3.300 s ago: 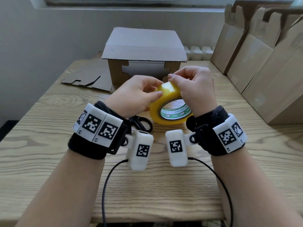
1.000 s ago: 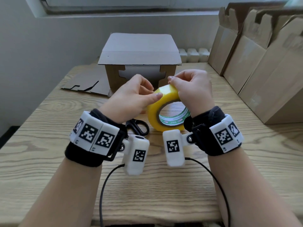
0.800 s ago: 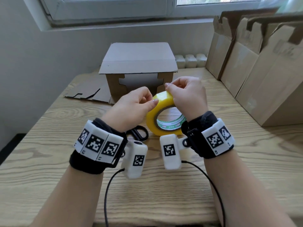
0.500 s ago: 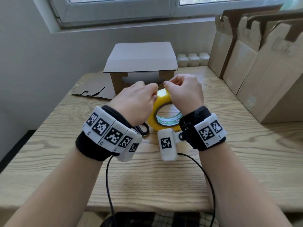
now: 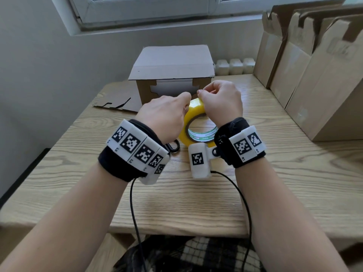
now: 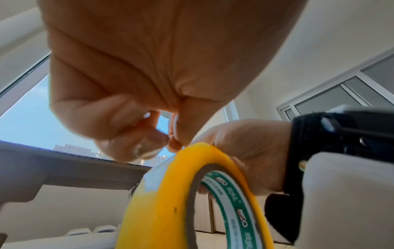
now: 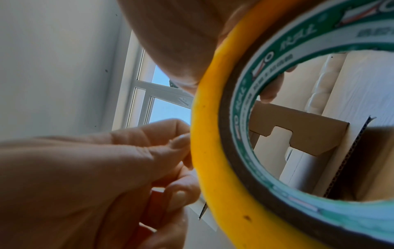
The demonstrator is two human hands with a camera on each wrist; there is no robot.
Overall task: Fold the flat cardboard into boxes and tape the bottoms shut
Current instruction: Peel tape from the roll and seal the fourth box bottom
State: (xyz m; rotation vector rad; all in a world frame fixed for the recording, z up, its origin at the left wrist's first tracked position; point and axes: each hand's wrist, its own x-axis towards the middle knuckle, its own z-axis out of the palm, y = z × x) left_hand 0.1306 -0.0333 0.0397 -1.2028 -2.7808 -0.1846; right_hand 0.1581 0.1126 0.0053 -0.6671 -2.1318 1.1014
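Because the tape's loose end had to be freed first, we held the tape roll (image 5: 193, 122) upright above the table (image 5: 284, 173), right hand (image 5: 222, 101) curled round it, left hand (image 5: 165, 114) pinching at its top, before the folded box (image 5: 172, 63).

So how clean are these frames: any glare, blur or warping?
Head view: sharp, evenly daylit, wide-angle bend at the window frame. Left wrist view: left hand backlit by bright sky. Right wrist view: tape roll close and soft; the box through its core is clearer.
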